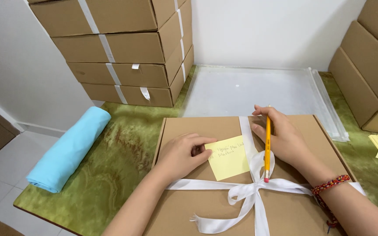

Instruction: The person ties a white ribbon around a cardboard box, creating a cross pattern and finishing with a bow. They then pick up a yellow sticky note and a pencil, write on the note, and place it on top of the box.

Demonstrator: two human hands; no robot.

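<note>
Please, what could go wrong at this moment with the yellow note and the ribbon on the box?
The left hand holds only the edge of the yellow sticky note, so it might shift or lift off the cardboard box. The right hand holds a pencil lying across the white ribbon bow; it could mark the ribbon or loosen the knot.

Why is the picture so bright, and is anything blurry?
Head view: soft, even light, only faint shadows under the left hand and right hand; the flat clear plastic sheet shows a milky sheen; the yellow sticky note and white satin ribbon look sharp; box edges bend slightly near the corners.
</note>
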